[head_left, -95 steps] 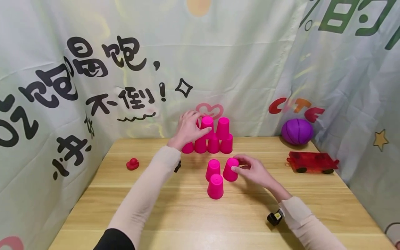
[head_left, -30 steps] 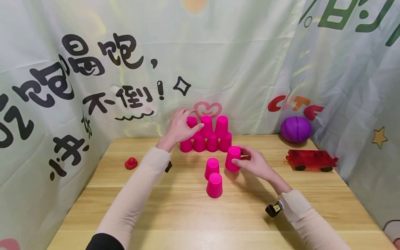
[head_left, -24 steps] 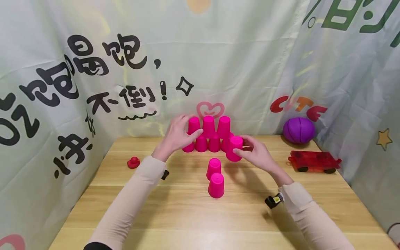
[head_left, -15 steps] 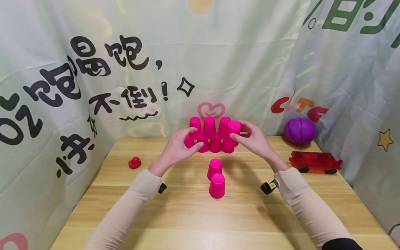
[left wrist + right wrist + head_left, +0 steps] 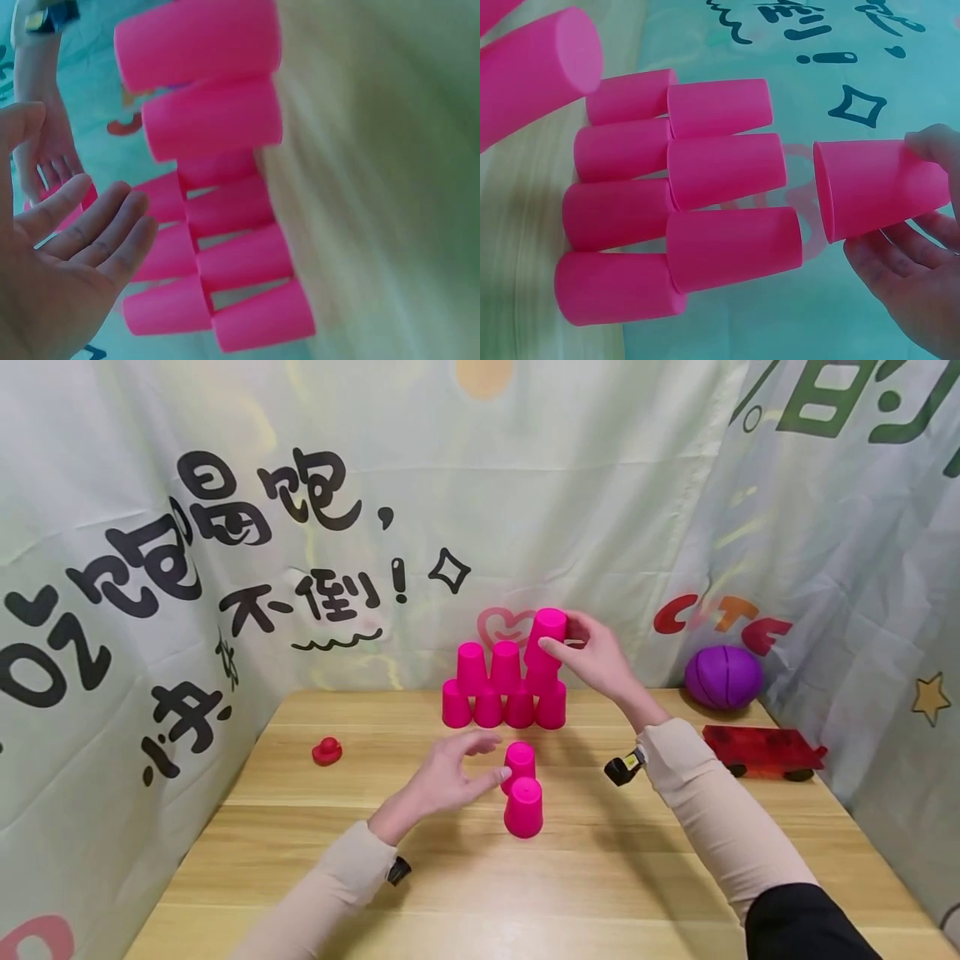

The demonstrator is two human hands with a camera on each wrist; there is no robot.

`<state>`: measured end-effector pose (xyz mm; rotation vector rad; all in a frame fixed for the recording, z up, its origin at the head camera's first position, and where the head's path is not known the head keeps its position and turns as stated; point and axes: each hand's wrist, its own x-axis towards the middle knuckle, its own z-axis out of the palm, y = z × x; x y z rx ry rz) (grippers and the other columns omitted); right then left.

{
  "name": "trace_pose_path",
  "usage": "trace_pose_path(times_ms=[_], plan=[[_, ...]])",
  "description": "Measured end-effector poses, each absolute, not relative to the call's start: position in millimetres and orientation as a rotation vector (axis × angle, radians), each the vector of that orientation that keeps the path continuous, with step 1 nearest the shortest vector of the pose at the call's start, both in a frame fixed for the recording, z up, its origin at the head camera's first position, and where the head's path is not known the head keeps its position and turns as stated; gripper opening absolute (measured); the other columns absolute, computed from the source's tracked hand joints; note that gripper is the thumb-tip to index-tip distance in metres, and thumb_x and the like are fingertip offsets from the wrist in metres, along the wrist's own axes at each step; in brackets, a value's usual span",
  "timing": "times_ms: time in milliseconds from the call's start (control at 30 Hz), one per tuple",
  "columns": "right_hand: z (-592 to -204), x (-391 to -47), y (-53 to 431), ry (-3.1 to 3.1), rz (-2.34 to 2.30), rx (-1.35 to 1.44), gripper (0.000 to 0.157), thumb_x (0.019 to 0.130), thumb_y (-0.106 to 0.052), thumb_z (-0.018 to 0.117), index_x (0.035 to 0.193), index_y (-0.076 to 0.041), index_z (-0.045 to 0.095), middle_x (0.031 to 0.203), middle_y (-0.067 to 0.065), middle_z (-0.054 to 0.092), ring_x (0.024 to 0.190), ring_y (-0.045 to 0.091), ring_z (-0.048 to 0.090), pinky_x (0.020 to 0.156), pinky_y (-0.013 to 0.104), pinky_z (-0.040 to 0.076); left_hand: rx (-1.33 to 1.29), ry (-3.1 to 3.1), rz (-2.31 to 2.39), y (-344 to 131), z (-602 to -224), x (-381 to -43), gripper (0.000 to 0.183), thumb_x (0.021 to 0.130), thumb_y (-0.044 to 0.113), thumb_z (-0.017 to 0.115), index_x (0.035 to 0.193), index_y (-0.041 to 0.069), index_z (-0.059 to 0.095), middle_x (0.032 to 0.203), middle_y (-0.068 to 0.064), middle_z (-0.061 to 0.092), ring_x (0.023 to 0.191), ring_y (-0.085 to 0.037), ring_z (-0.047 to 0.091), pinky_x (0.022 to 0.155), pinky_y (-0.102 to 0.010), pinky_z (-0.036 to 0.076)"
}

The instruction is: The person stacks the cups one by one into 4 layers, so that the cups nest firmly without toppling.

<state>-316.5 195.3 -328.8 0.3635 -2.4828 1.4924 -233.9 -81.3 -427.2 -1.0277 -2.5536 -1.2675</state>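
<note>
My right hand (image 5: 600, 660) pinches an upside-down pink cup (image 5: 551, 625) between thumb and fingers, above the right end of a cup stack. In the right wrist view a gap separates the held cup (image 5: 885, 184) from the upper-row cup (image 5: 735, 247) nearest it. That stack has a bottom row of several upside-down cups (image 5: 488, 708) and three more (image 5: 472, 668) on top. Closer to me, two upside-down cups stand one before the other, the front one (image 5: 523, 810) partly covering the rear one (image 5: 521, 757). My left hand (image 5: 450, 774) hovers beside them, fingers spread and holding nothing.
On the left of the wooden table (image 5: 360, 893) sits a small red duck-like toy (image 5: 327, 752). A purple ball (image 5: 723, 677) and a red toy car (image 5: 761, 752) stand at the right. A printed cloth (image 5: 585, 527) hangs behind the table.
My right hand has lifted its cup from beside the front cups, up and back to above the stack. The left hand has left the stack's upper-left cup and come toward the front cups.
</note>
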Motion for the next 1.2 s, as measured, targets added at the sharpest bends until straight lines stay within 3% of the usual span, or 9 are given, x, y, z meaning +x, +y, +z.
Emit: trace_pose_path(times_ms=[200, 467, 800, 1200], plan=[[-326.4, -330.0, 189.9, -2.486, 1.490, 0.333, 0.063, 0.096, -0.040, 0.076, 0.149, -0.014, 0.055, 0.135, 0.012, 0.066, 0.122, 0.029, 0.064, 0.107, 0.049, 0.055, -1.073, -2.620, -1.377, -74.6, -441.2, -221.0, 0.054, 0.095, 0.031, 0.078, 0.140, 0.005, 0.064, 0.135, -0.012, 0.071, 0.122, -0.036, 0.070, 0.106, -0.048, 0.057], [-324.3, -343.6, 184.9, -2.507, 1.485, 0.302, 0.063, 0.097, -0.039, 0.075, 0.150, -0.012, 0.054, 0.135, 0.014, 0.065, 0.123, 0.031, 0.063, 0.107, 0.049, 0.055, -1.101, -2.656, -1.396, -67.4, -454.7, -213.3, 0.054, 0.093, 0.026, 0.080, 0.140, 0.005, 0.063, 0.131, -0.007, 0.073, 0.119, -0.028, 0.071, 0.106, -0.044, 0.058], [-322.7, -355.5, 179.2, -2.514, 1.491, 0.304, 0.062, 0.098, -0.033, 0.075, 0.150, -0.008, 0.053, 0.136, 0.015, 0.065, 0.120, 0.032, 0.064, 0.103, 0.046, 0.056, -1.119, -2.707, -1.368, -63.8, -465.3, -210.0, 0.057, 0.092, 0.031, 0.083, 0.140, 0.011, 0.062, 0.126, 0.000, 0.073, 0.116, -0.016, 0.070, 0.105, -0.042, 0.059], [-324.4, -363.1, 174.8, -2.549, 1.507, 0.295, 0.061, 0.099, -0.033, 0.074, 0.151, -0.009, 0.053, 0.136, 0.014, 0.064, 0.119, 0.031, 0.063, 0.101, 0.045, 0.056, -1.113, -2.752, -1.320, -60.8, -471.6, -210.0, 0.059, 0.091, 0.029, 0.085, 0.141, 0.013, 0.060, 0.124, -0.001, 0.075, 0.111, -0.011, 0.070, 0.099, -0.035, 0.060]])
